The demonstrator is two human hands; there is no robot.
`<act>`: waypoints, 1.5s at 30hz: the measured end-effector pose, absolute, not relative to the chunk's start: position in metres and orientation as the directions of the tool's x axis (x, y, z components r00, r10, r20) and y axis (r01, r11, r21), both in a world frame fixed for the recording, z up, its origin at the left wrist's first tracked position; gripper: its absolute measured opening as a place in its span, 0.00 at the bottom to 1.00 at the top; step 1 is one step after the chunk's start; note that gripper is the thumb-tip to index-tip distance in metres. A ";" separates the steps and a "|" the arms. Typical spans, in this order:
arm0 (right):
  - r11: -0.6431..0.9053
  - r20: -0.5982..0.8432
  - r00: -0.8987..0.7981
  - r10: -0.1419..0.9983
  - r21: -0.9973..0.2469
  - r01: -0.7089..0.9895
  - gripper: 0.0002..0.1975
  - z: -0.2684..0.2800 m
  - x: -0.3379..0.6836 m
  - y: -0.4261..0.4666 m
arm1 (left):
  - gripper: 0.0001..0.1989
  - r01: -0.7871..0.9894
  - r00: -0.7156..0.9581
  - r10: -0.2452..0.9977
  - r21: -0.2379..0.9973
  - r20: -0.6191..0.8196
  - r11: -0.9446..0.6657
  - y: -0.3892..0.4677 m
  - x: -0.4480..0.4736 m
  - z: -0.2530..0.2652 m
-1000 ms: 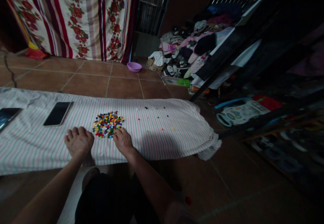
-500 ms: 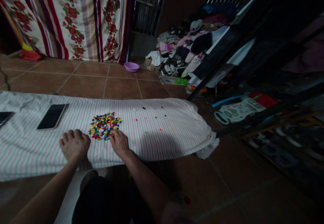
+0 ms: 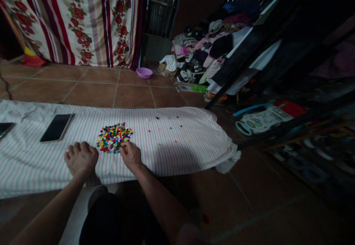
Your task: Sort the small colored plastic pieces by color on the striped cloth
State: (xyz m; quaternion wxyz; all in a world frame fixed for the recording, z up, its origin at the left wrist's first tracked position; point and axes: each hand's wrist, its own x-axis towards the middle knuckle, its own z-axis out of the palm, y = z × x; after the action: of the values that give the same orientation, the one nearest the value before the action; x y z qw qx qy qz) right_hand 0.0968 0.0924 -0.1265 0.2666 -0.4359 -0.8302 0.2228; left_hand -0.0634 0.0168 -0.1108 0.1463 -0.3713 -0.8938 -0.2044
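Note:
A pile of small many-coloured beads (image 3: 113, 137) lies on a striped cloth (image 3: 155, 160). At the pile's lower right edge is my right hand (image 3: 131, 157), thumb and fingers pinched together; whatever they hold is too small to make out. My left hand (image 3: 81, 158) rests on the cloth left of the pile, its fingers curled into a loose fist. Several single beads lie spaced apart to the right, among them a red bead (image 3: 149, 130), an orange bead (image 3: 175, 141) and a yellow bead (image 3: 188, 139).
A phone (image 3: 56, 128) lies left of the pile, and part of another dark device (image 3: 4, 128) shows at the left edge. Beyond the covered surface, a purple basin (image 3: 144, 73) stands on the tiled floor near a heap of clothes (image 3: 205, 49). A flowered curtain (image 3: 94, 19) hangs behind.
My right hand has shifted very slightly to the right at the pile's edge, with its fingers still pinched. My left hand and the spaced beads stay as they were.

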 end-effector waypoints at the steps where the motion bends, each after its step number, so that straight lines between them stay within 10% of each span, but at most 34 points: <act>1: 0.508 0.250 -0.463 0.851 -0.617 0.601 0.05 -0.127 0.097 0.093 | 0.20 0.723 -0.682 0.603 0.254 0.413 0.643 0.017 -0.064 -0.111; 19: 0.311 0.198 -0.287 0.937 -0.848 0.429 0.07 -0.130 0.148 0.123 | 0.20 0.710 -0.693 0.608 0.219 0.388 0.669 0.018 -0.071 -0.119; 45: 0.372 0.263 -0.268 0.927 -0.554 0.745 0.09 -0.142 0.192 0.129 | 0.19 0.719 -0.685 0.618 0.219 0.386 0.660 0.017 -0.067 -0.112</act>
State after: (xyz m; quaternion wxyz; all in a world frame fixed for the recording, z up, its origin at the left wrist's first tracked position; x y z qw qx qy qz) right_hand 0.1920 0.1293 -0.1419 0.2806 -0.5362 -0.7794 0.1624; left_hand -0.0675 0.0174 -0.1123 0.1406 -0.3714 -0.9000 -0.1796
